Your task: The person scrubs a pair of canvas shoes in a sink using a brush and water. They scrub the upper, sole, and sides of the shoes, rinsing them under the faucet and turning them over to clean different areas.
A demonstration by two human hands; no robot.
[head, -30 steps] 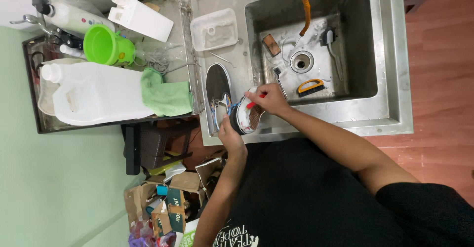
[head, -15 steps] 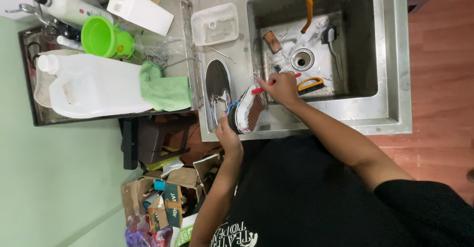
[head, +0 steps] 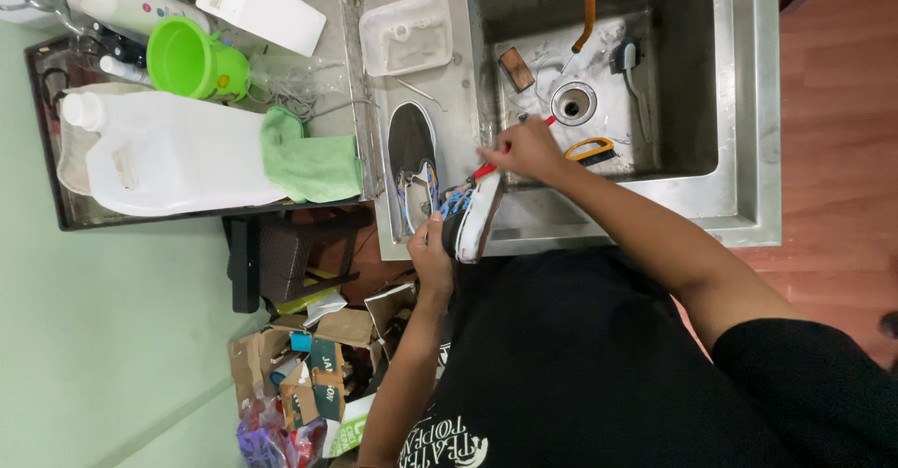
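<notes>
right hand point(head: 529, 150) fingers closed on red toothbrush point(head: 510, 148) | left hand point(head: 431, 251) gripping shoe point(head: 470, 217) at sink point(head: 739, 103) front edge | second shoe point(head: 412, 159) beside it on counter | basin holds brushes; middle open

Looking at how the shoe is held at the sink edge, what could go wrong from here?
The shoe is held by the left hand at the sink's front rim, so it might slip down. The red brush in the right hand works close to the left hand's fingers and could hit them.
</notes>
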